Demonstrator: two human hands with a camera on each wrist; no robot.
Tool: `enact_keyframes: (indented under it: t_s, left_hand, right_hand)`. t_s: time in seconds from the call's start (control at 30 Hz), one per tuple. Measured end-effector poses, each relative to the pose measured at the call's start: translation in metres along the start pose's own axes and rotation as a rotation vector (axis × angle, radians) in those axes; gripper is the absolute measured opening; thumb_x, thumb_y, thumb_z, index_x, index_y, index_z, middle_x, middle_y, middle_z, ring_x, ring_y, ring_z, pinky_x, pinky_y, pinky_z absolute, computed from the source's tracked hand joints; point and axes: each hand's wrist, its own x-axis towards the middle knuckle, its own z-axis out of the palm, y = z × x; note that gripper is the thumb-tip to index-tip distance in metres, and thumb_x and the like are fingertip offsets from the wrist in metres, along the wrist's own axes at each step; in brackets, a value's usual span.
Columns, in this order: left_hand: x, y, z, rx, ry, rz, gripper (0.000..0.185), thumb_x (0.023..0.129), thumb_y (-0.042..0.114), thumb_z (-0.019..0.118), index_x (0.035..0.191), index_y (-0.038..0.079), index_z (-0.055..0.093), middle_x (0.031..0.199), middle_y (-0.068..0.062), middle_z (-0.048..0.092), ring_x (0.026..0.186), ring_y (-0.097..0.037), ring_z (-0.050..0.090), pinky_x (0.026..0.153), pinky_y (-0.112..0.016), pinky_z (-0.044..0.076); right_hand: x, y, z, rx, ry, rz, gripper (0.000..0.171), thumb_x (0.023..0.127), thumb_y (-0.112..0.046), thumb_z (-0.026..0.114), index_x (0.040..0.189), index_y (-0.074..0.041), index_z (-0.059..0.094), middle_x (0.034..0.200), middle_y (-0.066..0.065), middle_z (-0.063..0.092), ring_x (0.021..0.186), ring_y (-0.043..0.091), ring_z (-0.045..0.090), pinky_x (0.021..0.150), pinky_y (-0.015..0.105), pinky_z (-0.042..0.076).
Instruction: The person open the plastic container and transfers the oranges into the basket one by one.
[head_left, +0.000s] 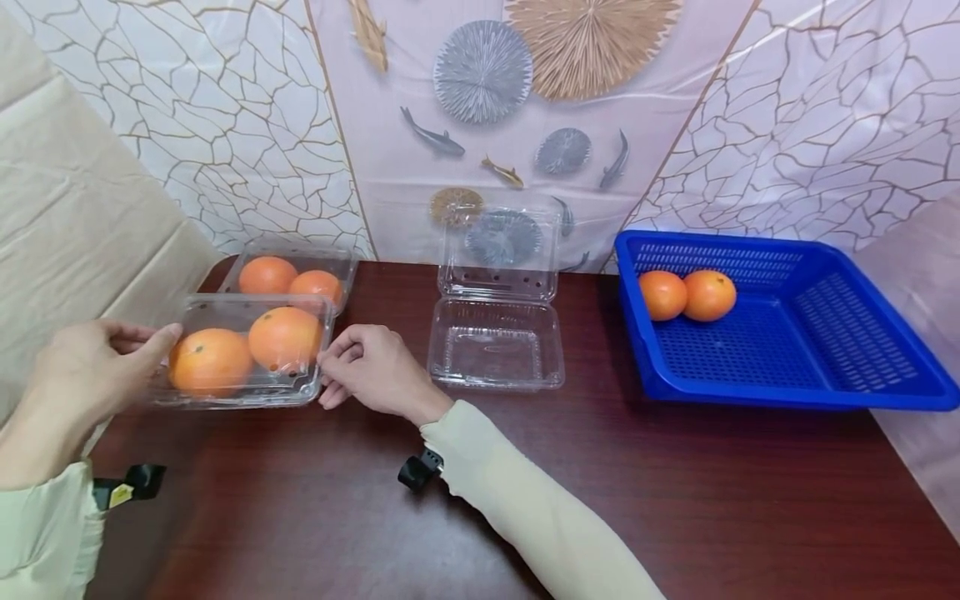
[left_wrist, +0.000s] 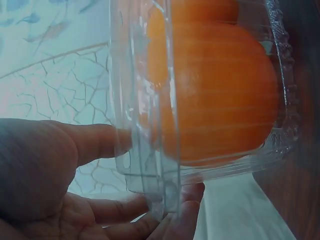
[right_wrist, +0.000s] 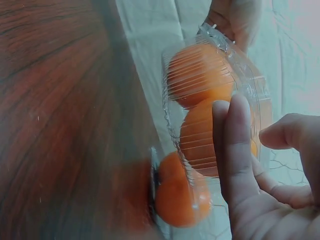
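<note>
left hand grips left end of closed clear plastic clamshell box with two oranges inside, fingers curled round its edge | right hand pinches its right end | box at table's left, held between both hands | behind: second clear box of oranges | centre: open empty clamshell | right: blue plastic basket

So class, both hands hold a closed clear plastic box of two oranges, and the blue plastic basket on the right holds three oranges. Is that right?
Not quite: the head view shows two oranges in the blue plastic basket. The rest stands.
</note>
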Motion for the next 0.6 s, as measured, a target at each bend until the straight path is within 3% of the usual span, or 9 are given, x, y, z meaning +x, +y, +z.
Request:
enact_keyframes:
  t_s: [0.2,0.4,0.6]
  left_hand:
    - [-0.002,0.010,0.002,0.001,-0.003,0.057,0.064,0.102,0.053,0.050,0.117,-0.007,0.066,0.105,-0.030,0.070,0.091,-0.042,0.064,0.062,-0.029,0.041]
    - [-0.006,0.017,0.002,-0.014,0.002,0.069,0.061,0.101,0.054,0.052,0.116,-0.003,0.067,0.103,-0.027,0.072,0.083,-0.031,0.064,0.060,-0.028,0.041]
    - [-0.009,0.026,0.008,-0.038,0.016,0.110,0.059,0.101,0.052,0.054,0.111,-0.004,0.067,0.101,-0.026,0.072,0.078,-0.022,0.063,0.058,-0.026,0.042]
  right_hand:
    - [-0.009,-0.002,-0.013,-0.043,0.020,-0.008,0.011,0.100,-0.012,0.063,0.096,-0.002,0.066,0.086,0.025,0.074,0.055,0.014,0.072,0.065,0.031,0.063]
    - [-0.016,-0.003,-0.022,-0.043,0.008,0.002,0.011,0.101,-0.012,0.063,0.095,-0.003,0.065,0.085,0.025,0.073,0.056,0.016,0.072,0.072,0.051,0.063]
    - [-0.024,-0.006,-0.032,-0.063,-0.002,0.007,0.012,0.101,-0.014,0.062,0.096,-0.004,0.065,0.082,0.018,0.073,0.058,0.018,0.072,0.072,0.052,0.062]
